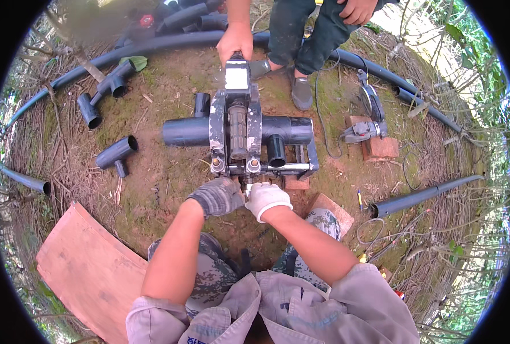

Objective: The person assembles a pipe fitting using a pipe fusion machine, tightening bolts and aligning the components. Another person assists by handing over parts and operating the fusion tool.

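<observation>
My left hand [217,196], in a dark striped glove, and my right hand [268,200], in a white glove, are closed side by side. Between them a small metal fitting [248,186] shows at the near end of a clamping frame [216,129]; gloves hide most of it. The frame's worn black jaws hold a black pipe [181,132] on the left and a black pipe tee [276,150] on the right. A tool with a white-labelled box [237,78] stands between the jaws, and a co-worker's hand [236,41] grips its far end.
Loose black tees [116,152] lie on the left. A flat board [94,275] is at lower left. On the right, an angle grinder [362,132] rests by bricks [380,149], with a black pipe [415,198] nearer. A long pipe [169,43] crosses behind; the co-worker's shoe [302,93] is close.
</observation>
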Tool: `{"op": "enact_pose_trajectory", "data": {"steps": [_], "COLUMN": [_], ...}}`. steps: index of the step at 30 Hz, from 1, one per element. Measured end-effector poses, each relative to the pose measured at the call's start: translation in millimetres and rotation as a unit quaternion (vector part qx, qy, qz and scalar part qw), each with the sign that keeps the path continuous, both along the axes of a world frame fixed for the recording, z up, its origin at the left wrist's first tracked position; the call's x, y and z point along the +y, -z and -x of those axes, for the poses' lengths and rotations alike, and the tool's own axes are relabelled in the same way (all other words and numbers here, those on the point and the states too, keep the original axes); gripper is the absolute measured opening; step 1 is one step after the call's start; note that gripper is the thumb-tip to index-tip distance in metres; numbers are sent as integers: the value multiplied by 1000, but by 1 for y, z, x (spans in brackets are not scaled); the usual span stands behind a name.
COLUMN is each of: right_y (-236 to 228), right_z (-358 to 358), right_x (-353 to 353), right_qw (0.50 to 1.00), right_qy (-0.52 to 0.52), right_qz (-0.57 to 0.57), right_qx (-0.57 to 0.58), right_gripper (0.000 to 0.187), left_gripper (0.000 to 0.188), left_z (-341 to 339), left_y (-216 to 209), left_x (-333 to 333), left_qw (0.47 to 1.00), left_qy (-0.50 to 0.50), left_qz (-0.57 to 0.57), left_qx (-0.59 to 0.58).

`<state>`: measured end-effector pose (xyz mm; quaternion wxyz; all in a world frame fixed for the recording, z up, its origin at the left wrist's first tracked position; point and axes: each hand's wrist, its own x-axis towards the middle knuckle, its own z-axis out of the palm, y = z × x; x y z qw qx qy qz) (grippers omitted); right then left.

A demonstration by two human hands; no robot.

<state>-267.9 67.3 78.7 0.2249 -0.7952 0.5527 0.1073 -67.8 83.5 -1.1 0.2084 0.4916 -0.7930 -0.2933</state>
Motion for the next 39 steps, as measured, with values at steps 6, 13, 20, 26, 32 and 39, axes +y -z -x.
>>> {"op": "enact_pose_trajectory", "data": {"steps": [6,13,20,26,32,39], "right_y": [44,45,53,54,64,56], "right_z": [5,-3,6,11,14,11], "right_x": [-19,-24,-28,-31,-35,-35], "right_qw": [979,974,973,976,979,977], "right_qy": [-13,5,-5,-15,-57,-39], "right_qz": [-85,-131,-154,-154,-141,-120], "right_qx": [186,183,169,152,133,169], "right_gripper": [32,33,32,31,30,36], "left_gripper": [42,46,52,54,50,41], "left_z": [62,58,67,68,66,80], "left_y": [-20,98,155,108,137,177], "left_x": [-31,-40,-33,-35,-27,-35], "left_qw": [920,936,951,888,906,938], "left_qy": [39,-58,-57,-54,-91,-143], "left_qz": [-207,-190,-210,-418,-372,-276], "left_qx": [-330,-291,-221,-184,-180,-156]}}
